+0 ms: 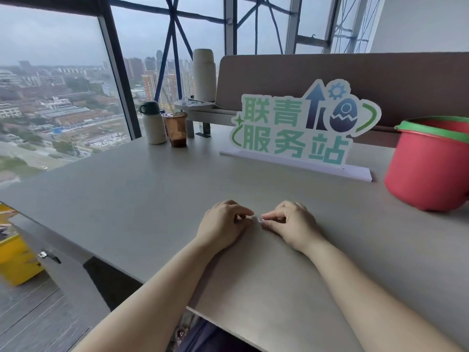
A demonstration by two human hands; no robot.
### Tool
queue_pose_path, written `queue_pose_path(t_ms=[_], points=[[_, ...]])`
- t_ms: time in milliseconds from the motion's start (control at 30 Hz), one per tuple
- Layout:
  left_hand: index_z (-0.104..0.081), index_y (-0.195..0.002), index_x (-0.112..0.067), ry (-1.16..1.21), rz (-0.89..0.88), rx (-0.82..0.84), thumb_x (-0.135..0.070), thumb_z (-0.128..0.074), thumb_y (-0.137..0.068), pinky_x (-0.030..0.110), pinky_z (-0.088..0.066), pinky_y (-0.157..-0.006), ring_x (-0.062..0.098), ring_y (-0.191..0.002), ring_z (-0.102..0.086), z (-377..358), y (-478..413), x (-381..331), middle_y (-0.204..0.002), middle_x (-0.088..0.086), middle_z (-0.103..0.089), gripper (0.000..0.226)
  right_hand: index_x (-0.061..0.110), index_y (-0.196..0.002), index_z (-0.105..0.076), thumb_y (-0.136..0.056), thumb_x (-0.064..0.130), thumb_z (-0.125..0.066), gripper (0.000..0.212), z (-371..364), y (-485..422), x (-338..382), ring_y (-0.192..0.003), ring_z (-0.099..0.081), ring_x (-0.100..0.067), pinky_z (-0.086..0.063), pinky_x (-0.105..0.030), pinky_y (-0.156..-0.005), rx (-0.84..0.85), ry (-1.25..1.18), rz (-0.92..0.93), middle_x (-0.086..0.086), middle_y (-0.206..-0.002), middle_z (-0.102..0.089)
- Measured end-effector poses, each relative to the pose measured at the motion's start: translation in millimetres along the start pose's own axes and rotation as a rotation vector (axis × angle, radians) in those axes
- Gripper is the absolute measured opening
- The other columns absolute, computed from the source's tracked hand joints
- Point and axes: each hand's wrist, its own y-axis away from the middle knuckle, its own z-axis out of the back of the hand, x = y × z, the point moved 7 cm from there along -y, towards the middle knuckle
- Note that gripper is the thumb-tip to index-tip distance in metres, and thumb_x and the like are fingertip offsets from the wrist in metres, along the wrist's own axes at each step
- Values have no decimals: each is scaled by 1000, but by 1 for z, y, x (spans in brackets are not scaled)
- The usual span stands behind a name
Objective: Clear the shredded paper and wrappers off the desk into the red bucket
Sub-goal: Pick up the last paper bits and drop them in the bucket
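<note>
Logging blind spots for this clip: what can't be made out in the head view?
Inside of the red plastic bucket: hidden by its own wall; frame's right edge cuts it off.
The small white scrap pinched between left hand and right hand: too small to identify.
The yellow bin, left edge: cut off, blurred.

Soft, overcast daylight comes through the tall glass window wall (50,72) at the left and rear, so the scene is bright but flat. The matte grey desk top (152,194) is evenly lit. Faint, diffuse shadows lie under the left hand (223,224), the right hand (291,224) and the base of the round red plastic bucket with a green rim (426,168). The city beyond the glass is hazy. Wide-angle distortion tilts the dark metal window post (119,72) and stretches the corners. The yellow plastic box (15,257) and grey plank floor (33,313) at the lower left are smeared by blur. The white-and-green cut-out sign (299,130) is sharp. The small white scrap (256,219) pinched between both hands is too tiny to resolve.
</note>
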Motion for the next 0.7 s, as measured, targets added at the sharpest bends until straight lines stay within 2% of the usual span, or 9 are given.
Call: queue_pose_path(t_ms=[233,400,600,700], points=[[-71,-94,-37,-9,-4,4,-32,-63,-81,30,-50,-82,14,-87,-61,0,0,-2,-96,-9,-65,16,33,-81,-74,-74,34,-72,8,-2,-1,1,-87,-59,-20,-48,-35,-79,-10,-58,0,8,-78,-64],[-72,-87,-35,-15,13,-1,-33,-64,-80,30,-51,-80,14,-85,-60,1,0,-1,-92,-9,-62,11,27,-77,-73,-76,29,-70,3,0,0,3,-85,-58,-20,-48,-35,-79,-19,-41,-1,2,-81,-65],[-68,-84,-31,-77,20,3,-31,-61,-82,29,-47,-77,15,-89,-59,0,-1,-5,-90,-7,-62,7,24,-79,-70,-80,25,-66,4,0,2,2,-92,-57,-20,-46,-31,-82,-7,-25,-6,0,-86,-64],[-67,-82,-32,-50,10,-13,-31,-61,-82,29,-47,-75,13,-86,-59,-2,-4,-7,-83,-11,-57,6,24,-79,-69,-81,24,-65,4,1,2,-2,-90,-57,-18,-45,-30,-81,3,-63,-27,2,-87,-62]])
